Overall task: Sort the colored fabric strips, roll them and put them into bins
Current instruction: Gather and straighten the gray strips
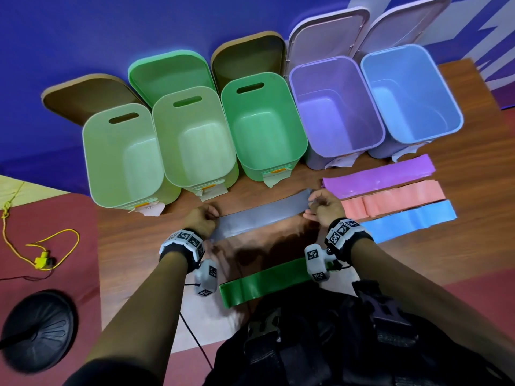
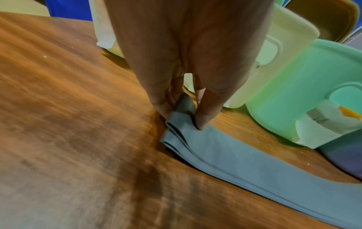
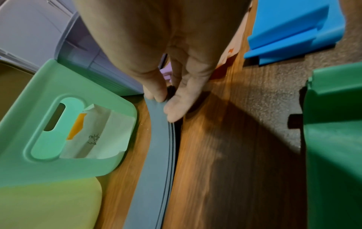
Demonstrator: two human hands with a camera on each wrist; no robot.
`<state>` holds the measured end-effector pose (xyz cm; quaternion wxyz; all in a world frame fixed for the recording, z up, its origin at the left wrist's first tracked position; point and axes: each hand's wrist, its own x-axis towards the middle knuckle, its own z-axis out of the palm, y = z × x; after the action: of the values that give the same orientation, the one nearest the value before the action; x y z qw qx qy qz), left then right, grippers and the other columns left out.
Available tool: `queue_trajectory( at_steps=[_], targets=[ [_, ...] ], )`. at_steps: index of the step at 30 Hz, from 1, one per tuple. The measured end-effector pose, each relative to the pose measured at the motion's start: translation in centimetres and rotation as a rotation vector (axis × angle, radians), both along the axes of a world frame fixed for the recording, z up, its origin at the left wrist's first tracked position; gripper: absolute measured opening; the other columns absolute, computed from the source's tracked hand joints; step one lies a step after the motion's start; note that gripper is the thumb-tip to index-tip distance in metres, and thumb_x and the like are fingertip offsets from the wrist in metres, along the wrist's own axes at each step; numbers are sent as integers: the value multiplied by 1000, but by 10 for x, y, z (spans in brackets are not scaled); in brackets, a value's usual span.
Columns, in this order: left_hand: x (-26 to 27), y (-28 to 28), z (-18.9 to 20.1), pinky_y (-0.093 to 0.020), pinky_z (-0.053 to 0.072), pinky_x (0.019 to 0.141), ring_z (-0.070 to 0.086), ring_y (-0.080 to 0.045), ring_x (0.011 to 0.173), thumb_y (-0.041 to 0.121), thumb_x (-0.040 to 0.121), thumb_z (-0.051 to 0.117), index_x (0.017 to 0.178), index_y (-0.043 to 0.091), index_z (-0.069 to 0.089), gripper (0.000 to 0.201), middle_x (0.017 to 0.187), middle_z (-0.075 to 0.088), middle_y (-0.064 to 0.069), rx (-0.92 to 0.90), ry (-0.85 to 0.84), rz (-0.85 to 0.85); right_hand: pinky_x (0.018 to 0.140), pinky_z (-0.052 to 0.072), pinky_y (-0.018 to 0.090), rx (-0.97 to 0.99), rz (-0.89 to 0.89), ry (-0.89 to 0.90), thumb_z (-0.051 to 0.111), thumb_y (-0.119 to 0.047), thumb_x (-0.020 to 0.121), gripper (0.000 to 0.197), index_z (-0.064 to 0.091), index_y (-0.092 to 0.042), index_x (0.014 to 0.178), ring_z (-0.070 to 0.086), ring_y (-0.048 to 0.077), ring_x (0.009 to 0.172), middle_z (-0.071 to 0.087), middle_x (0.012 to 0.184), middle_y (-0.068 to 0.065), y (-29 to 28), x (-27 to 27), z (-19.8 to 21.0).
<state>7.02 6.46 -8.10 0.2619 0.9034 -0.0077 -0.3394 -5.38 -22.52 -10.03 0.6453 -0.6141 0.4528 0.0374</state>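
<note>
A grey fabric strip (image 1: 264, 213) lies stretched across the wooden table in front of the bins. My left hand (image 1: 203, 220) pinches its left end (image 2: 181, 114) between thumb and fingers, the end bunched into folds. My right hand (image 1: 324, 206) pinches its right end (image 3: 158, 108) the same way. Purple (image 1: 379, 178), pink (image 1: 395, 200) and blue (image 1: 409, 221) strips lie flat side by side to the right. A green strip (image 1: 264, 282) lies near the table's front edge, by my body.
Several open bins stand in a row behind the strips: pale green (image 1: 125, 160), light green (image 1: 195, 140), green (image 1: 264, 126), purple (image 1: 337, 112) and blue (image 1: 409, 96), lids leaning behind them. A yellow cord (image 1: 41, 246) and a black disc (image 1: 39, 330) lie on the left.
</note>
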Motion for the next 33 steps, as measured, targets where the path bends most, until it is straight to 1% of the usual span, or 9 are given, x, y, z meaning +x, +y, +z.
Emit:
queue_trajectory(
  at_steps=[2, 6, 10, 13, 17, 21, 23, 28, 33],
  targets=[
    [0, -1, 0, -9, 37, 53, 52, -12, 69, 0, 85, 58, 79, 16, 59, 17, 79, 60, 4, 13, 5, -11, 55, 58, 20, -9, -11, 19, 49, 6, 99, 29, 57, -16, 81, 62, 21, 68, 54, 98, 7, -1, 1, -5],
    [0, -2, -4, -22, 41, 72, 54, -15, 75, 1, 84, 59, 71, 21, 60, 24, 83, 64, 2, 49, 17, -13, 55, 57, 21, -30, -9, 53, 50, 9, 96, 32, 60, -17, 82, 61, 21, 63, 55, 90, 8, -2, -1, -17],
    [-1, -1, -6, -23, 44, 78, 60, -21, 85, 7, 81, 66, 70, 23, 63, 20, 88, 67, 2, 85, -8, -21, 76, 58, 40, -70, 21, 106, 51, 10, 91, 36, 62, -23, 83, 63, 22, 62, 61, 86, 7, -1, -6, -29],
    [2, 0, -5, -29, 49, 89, 63, -23, 96, 10, 80, 67, 69, 25, 65, 19, 86, 66, 8, 121, -25, -78, 85, 59, 43, -104, 37, 131, 53, 4, 92, 35, 65, -27, 83, 66, 21, 66, 66, 90, 1, -2, -6, -27],
    [0, 0, -1, -32, 48, 97, 62, -20, 104, 10, 82, 66, 83, 22, 73, 14, 95, 67, 8, 120, -40, -124, 72, 60, 32, -96, 4, 142, 52, 4, 92, 34, 70, -24, 83, 63, 15, 58, 65, 106, 10, -5, -6, -18],
    [-7, 4, -1, -30, 44, 101, 58, -21, 112, 17, 86, 68, 96, 17, 75, 12, 111, 70, 3, 113, -93, -166, 55, 56, 24, -22, 66, 136, 52, 3, 95, 25, 66, -16, 105, 52, 13, 54, 60, 87, 6, -2, -10, -7],
    [-11, 9, -2, -31, 43, 102, 57, -24, 114, 20, 86, 70, 99, 17, 74, 14, 115, 69, 1, 103, -97, -169, 46, 51, 19, 12, 67, 106, 51, 5, 96, 24, 61, -13, 108, 49, 14, 55, 57, 81, 3, 0, -14, 0],
    [-21, 16, -2, -31, 40, 101, 50, -27, 118, 18, 83, 72, 108, 19, 69, 25, 116, 66, -1, 115, -155, -117, 48, 52, 18, -49, 54, 70, 49, 6, 94, 31, 66, -18, 101, 55, 13, 59, 61, 87, 2, -1, -25, 9],
    [-36, 23, -3, -31, 37, 95, 43, -30, 118, 20, 83, 69, 108, 19, 64, 26, 111, 64, -10, 149, -139, -64, 53, 51, 18, -35, 79, 101, 51, 3, 94, 26, 64, -18, 88, 57, 13, 62, 61, 79, 2, 5, -37, 15]
  ],
)
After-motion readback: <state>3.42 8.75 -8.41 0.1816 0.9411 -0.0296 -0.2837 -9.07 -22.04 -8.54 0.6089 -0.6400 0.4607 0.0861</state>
